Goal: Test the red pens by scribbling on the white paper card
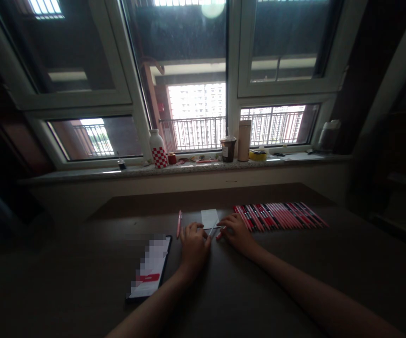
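Both my hands rest on a dark table (pixel 277 281). My left hand (pixel 193 245) is curled shut, its fingertips pinching one end of a thin pen (pixel 216 231). My right hand (pixel 236 231) is also curled, gripping the pen's red end. A small white paper slip (pixel 209 218) lies just beyond the two hands. A single pink pen (pixel 179 223) lies apart, left of my left hand. Several red and pink pens (pixel 280 216) lie side by side in a row right of my right hand.
A phone (pixel 151 268) with a lit screen lies on the table left of my left forearm. Behind the table, a stone window sill (pixel 83 174) carries a red-checked bottle (pixel 158 149), a drink cup (pixel 228 149), a tall flask (pixel 244 140) and small items.
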Motion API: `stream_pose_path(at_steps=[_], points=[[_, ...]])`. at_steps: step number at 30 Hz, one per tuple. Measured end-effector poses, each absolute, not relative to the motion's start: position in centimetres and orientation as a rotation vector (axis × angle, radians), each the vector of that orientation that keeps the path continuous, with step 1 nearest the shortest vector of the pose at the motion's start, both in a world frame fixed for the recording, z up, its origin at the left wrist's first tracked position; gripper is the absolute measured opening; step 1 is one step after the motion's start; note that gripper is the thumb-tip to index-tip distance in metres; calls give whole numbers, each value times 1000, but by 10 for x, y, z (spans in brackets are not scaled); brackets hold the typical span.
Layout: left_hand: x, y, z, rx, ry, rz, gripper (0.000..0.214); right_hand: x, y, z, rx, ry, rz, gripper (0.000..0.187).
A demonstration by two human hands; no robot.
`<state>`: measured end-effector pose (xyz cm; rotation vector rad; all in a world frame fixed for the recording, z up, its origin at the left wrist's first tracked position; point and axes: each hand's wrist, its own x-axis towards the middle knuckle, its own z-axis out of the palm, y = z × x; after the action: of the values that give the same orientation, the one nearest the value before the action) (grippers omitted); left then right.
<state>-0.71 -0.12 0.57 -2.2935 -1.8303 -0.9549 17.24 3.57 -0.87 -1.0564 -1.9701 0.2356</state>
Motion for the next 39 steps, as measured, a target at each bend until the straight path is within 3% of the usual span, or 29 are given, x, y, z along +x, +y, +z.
stream_pose_path(at_steps=[7, 24, 29, 39], points=[[-6, -1, 3, -2314, -1759, -1018, 11, 173, 33, -8, -980, -2013, 171, 24], [-8, -2, 5, -2245, -1779, -1063, 14, 171, 37, -14, -1020, -2020, 161, 12], [-9, -3, 5, -2165, -1870, -968, 23, 173, 38, -13, -1121, -1940, 105, 13], [-9, -2, 4, -2161, -1897, -831, 21, 176, 42, -17, -1182, -1898, 89, 13]])
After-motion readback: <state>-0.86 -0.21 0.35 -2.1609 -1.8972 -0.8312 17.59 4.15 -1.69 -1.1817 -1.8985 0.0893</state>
